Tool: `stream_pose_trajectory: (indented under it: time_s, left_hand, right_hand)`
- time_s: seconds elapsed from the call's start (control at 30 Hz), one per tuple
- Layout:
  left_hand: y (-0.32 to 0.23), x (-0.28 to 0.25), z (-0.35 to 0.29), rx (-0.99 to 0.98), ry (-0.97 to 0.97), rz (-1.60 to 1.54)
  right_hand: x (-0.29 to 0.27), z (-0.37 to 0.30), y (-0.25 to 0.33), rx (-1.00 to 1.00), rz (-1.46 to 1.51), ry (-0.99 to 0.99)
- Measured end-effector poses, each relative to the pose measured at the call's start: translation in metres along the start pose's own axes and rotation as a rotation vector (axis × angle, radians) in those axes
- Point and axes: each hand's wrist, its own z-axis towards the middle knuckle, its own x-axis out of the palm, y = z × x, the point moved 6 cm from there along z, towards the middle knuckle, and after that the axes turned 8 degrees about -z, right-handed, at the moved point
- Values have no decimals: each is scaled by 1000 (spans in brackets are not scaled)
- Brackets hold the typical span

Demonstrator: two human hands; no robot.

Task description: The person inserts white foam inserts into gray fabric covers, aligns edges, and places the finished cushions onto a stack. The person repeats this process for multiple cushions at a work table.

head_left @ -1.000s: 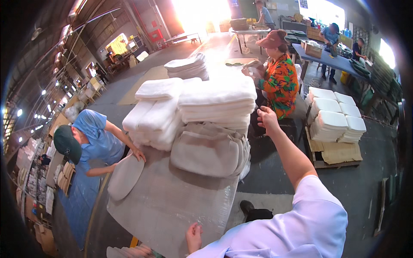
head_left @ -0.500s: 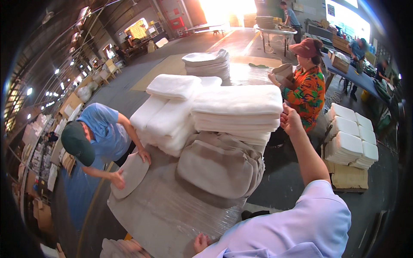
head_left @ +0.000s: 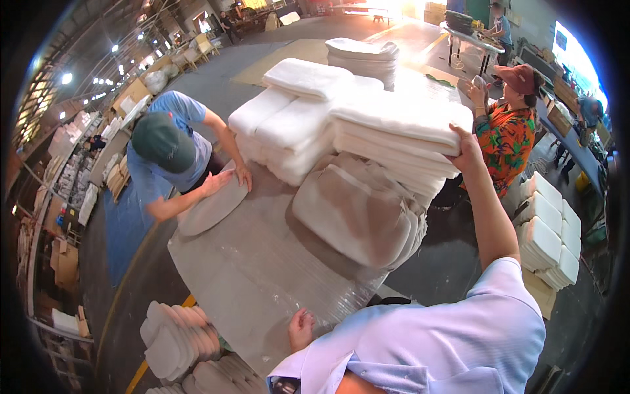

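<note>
My right hand (head_left: pixel 467 152) reaches to the right end of a stack of white padded sheets (head_left: pixel 394 141). Its thumb lies on the edge of the top white pad (head_left: pixel 407 113), with the fingers curled round the end. Low over the near part of the table, my left hand (head_left: pixel 302 329) holds nothing, its fingers loosely bent and apart. A pile of grey-beige rounded cushion covers (head_left: pixel 354 217) leans against the near side of the white stack. More folded white pads (head_left: pixel 282 121) are heaped to its left.
Across the plastic-covered table (head_left: pixel 230 282), a person in a dark cap (head_left: pixel 164 141) presses a flat beige piece (head_left: pixel 213 207). Another person in a patterned shirt (head_left: pixel 508 144) stands right. Cushion stacks stand at the lower left (head_left: pixel 177 338) and right (head_left: pixel 548 226).
My right hand has closed on the end of the top white pad. The view has shifted, bringing cushions into sight at lower left. The person opposite has moved a hand along the beige piece.
</note>
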Motion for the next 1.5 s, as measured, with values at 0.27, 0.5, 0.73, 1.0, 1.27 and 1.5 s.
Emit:
stream_pose_trajectory:
  time_s: [0.27,0.5,0.73,1.0,1.27,1.5]
  left_hand:
    - [-4,-69,-29,39,88,58]
    - [-13,-206,-29,-41,-98,-311]
    - [-35,-288,-53,-66,-245,-894]
    - [60,-310,-100,-19,-353,-788]
    - [44,-295,-131,302,-638,551]
    - [27,-204,-118,612,-165,1024]
  right_hand:
    - [9,-110,-26,-331,56,174]
    - [49,-236,-156,37,37,499]
    - [85,-340,-319,307,-181,754]
    - [93,-352,-429,551,-442,949]
    - [109,-347,-395,-486,-1184,830]
    - [146,-491,-426,-1034,-1094,1502]
